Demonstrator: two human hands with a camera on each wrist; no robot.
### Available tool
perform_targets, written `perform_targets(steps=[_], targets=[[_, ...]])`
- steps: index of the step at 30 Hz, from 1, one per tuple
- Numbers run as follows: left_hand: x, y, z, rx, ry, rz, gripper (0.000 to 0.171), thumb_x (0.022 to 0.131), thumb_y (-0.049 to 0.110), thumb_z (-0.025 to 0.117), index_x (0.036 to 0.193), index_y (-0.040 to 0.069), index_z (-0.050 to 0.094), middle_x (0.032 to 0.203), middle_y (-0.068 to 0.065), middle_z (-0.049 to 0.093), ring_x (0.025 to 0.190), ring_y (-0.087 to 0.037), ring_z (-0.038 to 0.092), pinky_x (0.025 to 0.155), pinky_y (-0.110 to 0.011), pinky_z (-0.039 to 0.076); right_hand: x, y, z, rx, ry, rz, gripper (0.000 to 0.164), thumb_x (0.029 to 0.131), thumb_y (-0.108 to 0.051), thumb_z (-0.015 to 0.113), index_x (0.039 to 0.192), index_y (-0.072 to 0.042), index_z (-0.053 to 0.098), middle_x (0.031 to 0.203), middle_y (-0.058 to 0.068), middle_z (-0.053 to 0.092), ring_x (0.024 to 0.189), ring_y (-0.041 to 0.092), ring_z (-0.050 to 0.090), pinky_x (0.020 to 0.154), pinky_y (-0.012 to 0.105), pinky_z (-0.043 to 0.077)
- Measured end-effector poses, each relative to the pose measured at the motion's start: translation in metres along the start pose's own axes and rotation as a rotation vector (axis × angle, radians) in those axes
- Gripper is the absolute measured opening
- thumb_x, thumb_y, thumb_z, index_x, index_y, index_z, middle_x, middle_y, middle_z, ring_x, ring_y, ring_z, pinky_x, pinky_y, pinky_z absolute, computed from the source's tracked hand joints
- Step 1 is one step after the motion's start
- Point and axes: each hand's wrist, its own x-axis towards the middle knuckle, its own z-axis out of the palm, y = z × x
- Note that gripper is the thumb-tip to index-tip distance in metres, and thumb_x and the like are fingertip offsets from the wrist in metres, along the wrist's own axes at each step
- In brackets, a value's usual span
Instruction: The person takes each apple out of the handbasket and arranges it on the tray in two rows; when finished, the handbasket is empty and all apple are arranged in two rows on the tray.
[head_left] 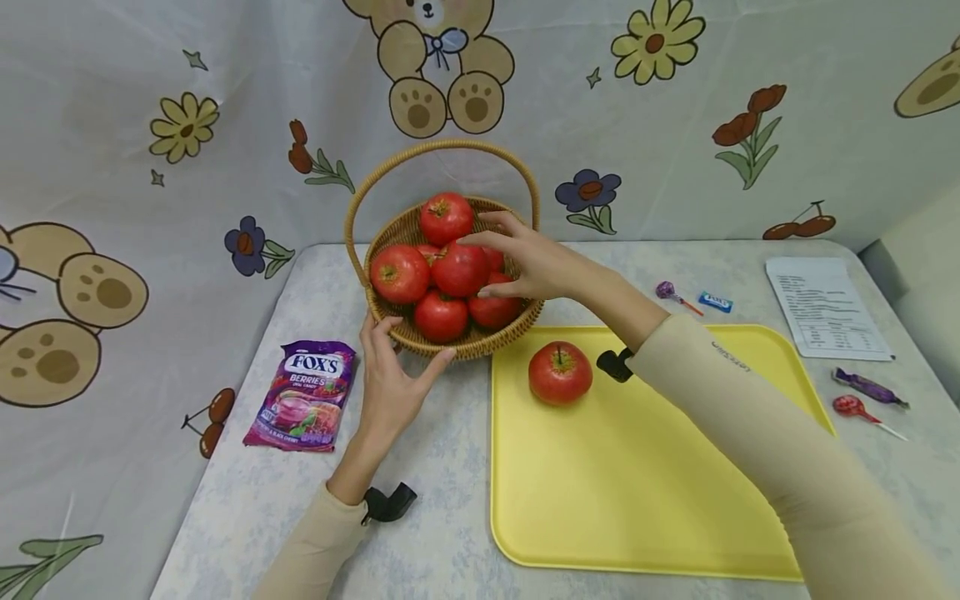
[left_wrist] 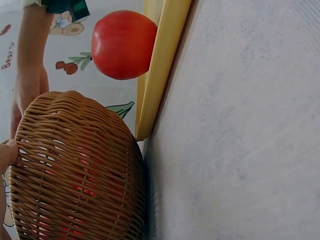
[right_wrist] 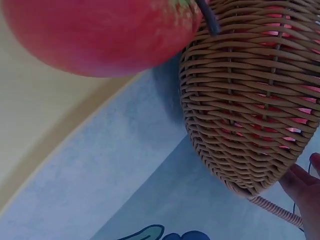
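Observation:
A wicker basket (head_left: 480,343) with a tall arched handle holds several red apples. My right hand (head_left: 536,260) reaches over its right side, thumb and fingers around a red apple (head_left: 459,271) on top of the pile. At the front left, my left hand (head_left: 393,387) touches the basket's rim with thumb and fingers spread apart. The left wrist view shows its thumb (left_wrist: 7,154) against the woven basket (left_wrist: 75,170). One more red apple (head_left: 560,372) rests on the yellow tray (head_left: 652,483); it also appears large in the right wrist view.
A purple candy bag (head_left: 306,396) lies left of the basket. A purple lollipop (head_left: 667,290) and a small blue-wrapped candy (head_left: 716,302) lie behind the tray. To the right are a printed sheet (head_left: 825,308), a purple-wrapped candy (head_left: 870,387) and a red lollipop (head_left: 849,406). A patterned cloth hangs behind.

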Motion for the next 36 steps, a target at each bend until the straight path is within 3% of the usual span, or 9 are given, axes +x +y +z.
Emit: perform_targets(steps=[9, 16, 24, 36], targets=[[-0.001, 0.001, 0.0, 0.012, -0.015, -0.025, 0.081, 0.08, 0.049, 0.077, 0.134, 0.006, 0.035, 0.16, -0.018, 0.012, 0.142, -0.037, 0.028, 0.099, -0.057, 0.043, 0.025, 0.004, 0.012, 0.058, -0.066, 0.099, 0.068, 0.084, -0.039, 0.077, 0.144, -0.022, 0.048, 0.148, 0.013, 0.035, 0.132, 0.034, 0.044, 0.107, 0.052, 0.038], [0.0, 0.003, 0.0, 0.023, -0.015, -0.017, 0.08, 0.081, 0.05, 0.076, 0.134, 0.008, 0.035, 0.16, -0.018, 0.012, 0.142, -0.037, 0.028, 0.099, -0.057, 0.043, 0.035, 0.006, 0.024, -0.009, -0.099, 0.076, 0.065, 0.085, -0.042, 0.076, 0.141, -0.022, 0.051, 0.139, 0.013, 0.044, 0.126, 0.03, 0.049, 0.105, 0.047, 0.041], [0.0, 0.004, -0.001, 0.018, -0.017, -0.023, 0.081, 0.081, 0.051, 0.076, 0.134, 0.006, 0.035, 0.159, -0.018, 0.013, 0.141, -0.038, 0.03, 0.1, -0.058, 0.042, 0.037, 0.006, 0.03, -0.018, -0.041, 0.051, 0.056, 0.085, -0.034, 0.078, 0.134, -0.017, 0.056, 0.133, 0.014, 0.049, 0.12, 0.031, 0.054, 0.104, 0.046, 0.043], [0.001, 0.003, -0.002, 0.017, -0.007, -0.024, 0.081, 0.08, 0.052, 0.076, 0.133, 0.006, 0.035, 0.159, -0.019, 0.013, 0.141, -0.036, 0.029, 0.099, -0.057, 0.043, 0.035, 0.009, 0.032, 0.006, 0.023, 0.003, 0.05, 0.082, -0.027, 0.081, 0.126, -0.019, 0.06, 0.13, 0.009, 0.049, 0.119, 0.028, 0.053, 0.103, 0.044, 0.043]])
